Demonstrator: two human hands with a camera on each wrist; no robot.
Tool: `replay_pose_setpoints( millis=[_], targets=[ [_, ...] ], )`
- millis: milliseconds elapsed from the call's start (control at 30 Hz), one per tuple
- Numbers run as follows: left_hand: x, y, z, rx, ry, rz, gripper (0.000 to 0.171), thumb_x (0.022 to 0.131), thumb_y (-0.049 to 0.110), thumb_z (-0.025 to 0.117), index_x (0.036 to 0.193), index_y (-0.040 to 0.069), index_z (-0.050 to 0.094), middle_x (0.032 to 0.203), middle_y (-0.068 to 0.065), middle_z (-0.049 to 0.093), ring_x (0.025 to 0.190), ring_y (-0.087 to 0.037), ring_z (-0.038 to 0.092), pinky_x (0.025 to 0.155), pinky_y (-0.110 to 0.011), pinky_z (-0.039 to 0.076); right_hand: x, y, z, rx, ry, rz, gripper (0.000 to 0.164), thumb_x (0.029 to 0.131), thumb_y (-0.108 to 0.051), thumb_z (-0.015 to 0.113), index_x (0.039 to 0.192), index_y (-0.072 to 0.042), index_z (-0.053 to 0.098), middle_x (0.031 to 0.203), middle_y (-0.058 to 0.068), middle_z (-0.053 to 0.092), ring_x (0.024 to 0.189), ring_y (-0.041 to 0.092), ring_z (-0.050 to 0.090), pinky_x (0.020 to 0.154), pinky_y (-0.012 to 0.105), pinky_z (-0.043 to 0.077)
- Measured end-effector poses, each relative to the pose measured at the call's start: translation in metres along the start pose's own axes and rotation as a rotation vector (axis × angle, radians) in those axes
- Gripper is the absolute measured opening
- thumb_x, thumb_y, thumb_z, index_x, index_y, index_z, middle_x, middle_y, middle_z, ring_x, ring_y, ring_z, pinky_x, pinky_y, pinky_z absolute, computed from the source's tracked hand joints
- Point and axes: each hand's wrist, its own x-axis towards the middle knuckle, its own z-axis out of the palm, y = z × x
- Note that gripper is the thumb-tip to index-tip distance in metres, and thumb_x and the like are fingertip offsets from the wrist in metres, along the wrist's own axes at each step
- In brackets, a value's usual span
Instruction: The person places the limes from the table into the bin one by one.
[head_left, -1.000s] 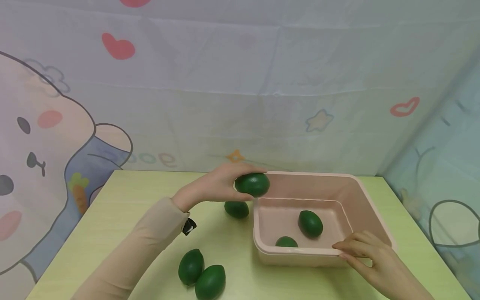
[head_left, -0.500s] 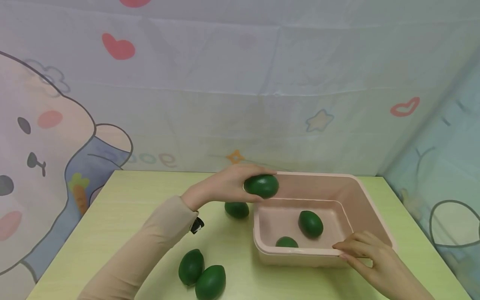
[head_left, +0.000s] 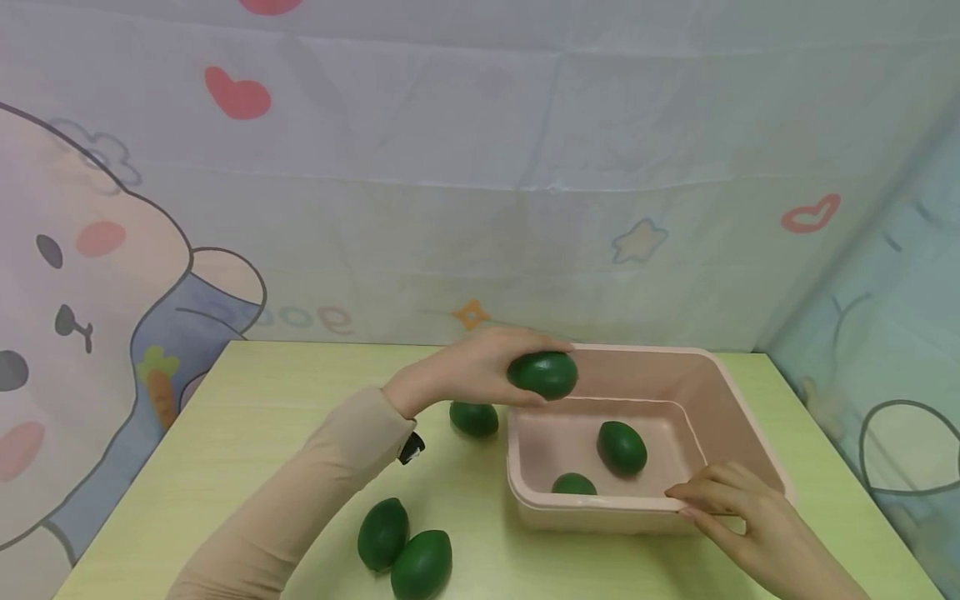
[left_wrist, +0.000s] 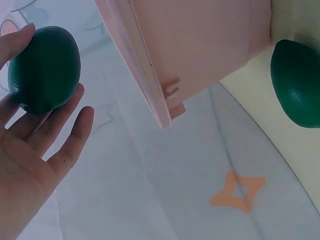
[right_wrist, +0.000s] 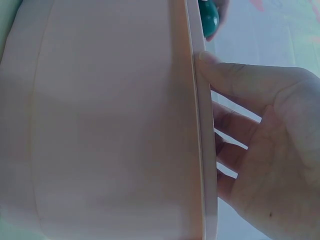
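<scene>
My left hand [head_left: 487, 367] grips a dark green oval fruit [head_left: 551, 375] between thumb and fingers, above the left side of a pink plastic bin [head_left: 645, 502]. Inside the bin lie a green fruit [head_left: 622, 448] near the middle and another green fruit [head_left: 573, 484], partly hidden by the front wall. My right hand [head_left: 750, 517] pinches the bin's front rim near its right corner. In the right wrist view, the thumb [right_wrist: 225, 75] presses the outer side of the rim [right_wrist: 204, 125], with the fingers over the other side.
A green fruit [head_left: 474, 418] sits just left of the bin, below my left hand. Two more, a green fruit [head_left: 383, 534] and a green fruit [head_left: 422, 565], lie touching at the front left. A printed cloth [head_left: 450, 167] hangs behind the light yellow-green table [head_left: 300, 400].
My left hand has moved right with the green fruit, from the bin's left edge to over its inside. My right hand and the other fruits have stayed put.
</scene>
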Motion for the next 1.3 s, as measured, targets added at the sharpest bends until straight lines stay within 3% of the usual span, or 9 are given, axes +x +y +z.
replay_pose_setpoints(
  millis=[267,467,600,800,1067,1300],
  targets=[
    [0.008,0.007,0.004,-0.001,-0.057,0.009,0.061,0.084,0.034,0.073,0.14,0.021,0.05,0.138,0.004,0.056,0.127,-0.011,0.052,0.105,-0.029,0.042,0.0,0.0,0.0,0.004,-0.012,-0.001,0.039,0.073,-0.002,0.078,0.102,-0.028,0.072,0.093,-0.023,0.059,0.085,-0.007,0.045,0.068,0.009,0.036],
    [0.013,0.012,0.009,0.011,-0.092,0.025,0.062,0.084,0.036,0.073,0.14,0.022,0.05,0.129,0.005,0.059,0.117,-0.009,0.054,0.101,-0.026,0.043,0.0,0.001,0.001,0.004,-0.009,-0.007,0.04,0.073,-0.001,0.079,0.102,-0.028,0.072,0.092,-0.024,0.058,0.084,-0.007,0.045,0.067,0.009,0.036],
    [0.016,0.015,0.014,-0.014,-0.109,0.02,0.06,0.085,0.034,0.072,0.14,0.022,0.05,0.132,0.006,0.057,0.12,-0.008,0.052,0.101,-0.024,0.042,0.0,0.001,0.001,0.0,-0.005,-0.003,0.038,0.073,-0.003,0.079,0.101,-0.028,0.073,0.091,-0.023,0.058,0.084,-0.007,0.045,0.068,0.009,0.036],
    [0.018,0.016,0.02,-0.025,-0.105,0.027,0.059,0.086,0.033,0.072,0.14,0.023,0.049,0.141,0.007,0.052,0.132,-0.007,0.046,0.108,-0.023,0.038,0.0,0.001,0.001,0.001,-0.011,0.006,0.037,0.074,-0.004,0.079,0.101,-0.028,0.073,0.091,-0.023,0.058,0.084,-0.007,0.044,0.068,0.008,0.036],
    [0.02,0.014,0.026,-0.009,-0.089,0.05,0.06,0.085,0.034,0.072,0.139,0.022,0.05,0.136,0.007,0.056,0.126,-0.006,0.05,0.106,-0.021,0.039,0.0,0.001,0.001,0.001,0.007,-0.013,0.041,0.071,-0.001,0.08,0.102,-0.028,0.073,0.093,-0.023,0.059,0.085,-0.007,0.045,0.069,0.008,0.036],
    [0.021,0.014,0.03,-0.014,-0.126,0.047,0.06,0.086,0.032,0.072,0.14,0.022,0.049,0.136,0.007,0.056,0.124,-0.006,0.051,0.103,-0.021,0.041,-0.001,0.0,0.001,0.003,-0.002,-0.01,0.04,0.072,-0.002,0.079,0.102,-0.028,0.073,0.092,-0.023,0.059,0.085,-0.007,0.045,0.069,0.008,0.036]
  ],
)
